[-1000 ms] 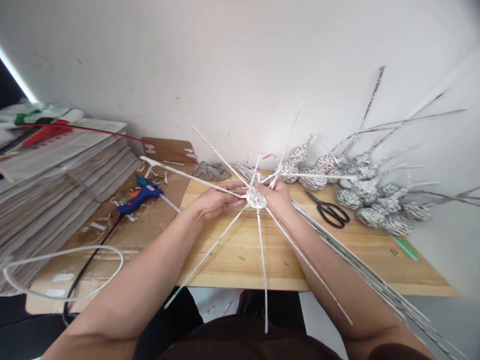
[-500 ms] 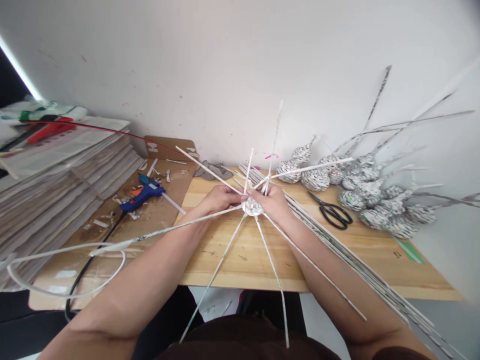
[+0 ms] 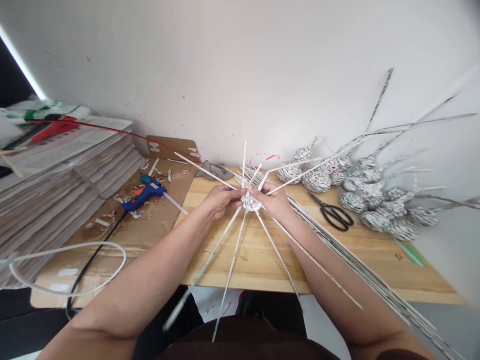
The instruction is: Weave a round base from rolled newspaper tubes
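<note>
Between my hands is a small woven paper piece (image 3: pixel 252 201), made of rolled newspaper, with several thin paper sticks spreading from it in all directions. My left hand (image 3: pixel 222 199) pinches its left edge, thumb on top. On the other side my right hand (image 3: pixel 273 200) grips the right edge, its thumb lying across the weave and its other fingers partly hidden behind. Some sticks point up toward the wall; others hang down toward my lap. The piece is held above the wooden table (image 3: pixel 225 245).
A blue glue gun (image 3: pixel 144 196) lies on scrap-strewn cardboard (image 3: pixel 176 195) at left, beside a tall newspaper stack (image 3: pixel 93 165). Black-handled scissors (image 3: pixel 335 215), several woven paper gourd shapes (image 3: pixel 369 190) and a bundle of long paper sticks (image 3: pixel 348 255) lie at right.
The woven piece has turned in my hands, so its sticks point differently. The stick that reached left over my left forearm now hangs downward. Both hands keep their hold.
</note>
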Demonstrator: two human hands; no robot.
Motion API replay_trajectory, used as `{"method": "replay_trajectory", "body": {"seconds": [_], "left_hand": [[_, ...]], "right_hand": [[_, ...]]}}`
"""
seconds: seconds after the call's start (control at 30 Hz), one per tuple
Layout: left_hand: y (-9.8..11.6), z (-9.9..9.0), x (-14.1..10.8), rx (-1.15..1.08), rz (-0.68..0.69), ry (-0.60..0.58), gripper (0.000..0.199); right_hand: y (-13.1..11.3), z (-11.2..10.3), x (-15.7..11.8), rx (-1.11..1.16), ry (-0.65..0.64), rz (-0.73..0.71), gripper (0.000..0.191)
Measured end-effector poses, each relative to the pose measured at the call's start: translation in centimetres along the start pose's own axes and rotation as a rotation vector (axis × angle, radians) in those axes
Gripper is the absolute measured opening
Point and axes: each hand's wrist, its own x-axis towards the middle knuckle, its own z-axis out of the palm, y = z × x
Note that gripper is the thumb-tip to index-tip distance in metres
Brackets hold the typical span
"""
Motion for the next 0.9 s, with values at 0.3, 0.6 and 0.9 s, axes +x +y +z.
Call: {"method": "replay_trajectory", "body": {"seconds": [0.3,0.6,0.9], "left_hand": [[0.21,0.07,-0.13,0.049,0.012,-0.012,0.016],[0.12,0.38,-0.45,0.072,0.064,-0.002,0.021],[0.23,0.58,-0.65,0.077,0.040,-0.014,0.018]], "right_hand": [[-0.39,-0.09,-0.18,-0.062,-0.029,0.031,0.035],[-0.67,-0.29,-0.04,-0.018,-0.042,0.090,0.040],[-0.18,-0.35,0.02,0.122,-0.047,0.141,0.037]]}}
